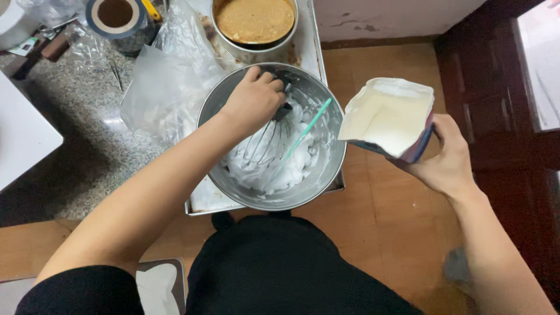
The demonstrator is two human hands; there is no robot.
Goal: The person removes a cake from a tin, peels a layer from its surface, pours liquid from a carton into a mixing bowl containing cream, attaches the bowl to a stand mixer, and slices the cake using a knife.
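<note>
A steel mixing bowl (326, 169) holds white whipped cream (262, 166). My left hand (252, 100) grips the dark handle of a wire whisk (269, 137), whose wires sit in the cream. A teal spatula (309, 125) leans in the bowl. My right hand (446, 160) holds an opened carton (389, 119), white inside, tilted just right of the bowl's rim.
The bowl stands on a metal tray (204, 201) at the counter's edge. Behind it is a round tin with a brown crumb base (255, 20). Clear plastic wrap (163, 81) and a tape roll (115, 14) lie on the speckled counter (76, 134). Brown floor (379, 216) lies below.
</note>
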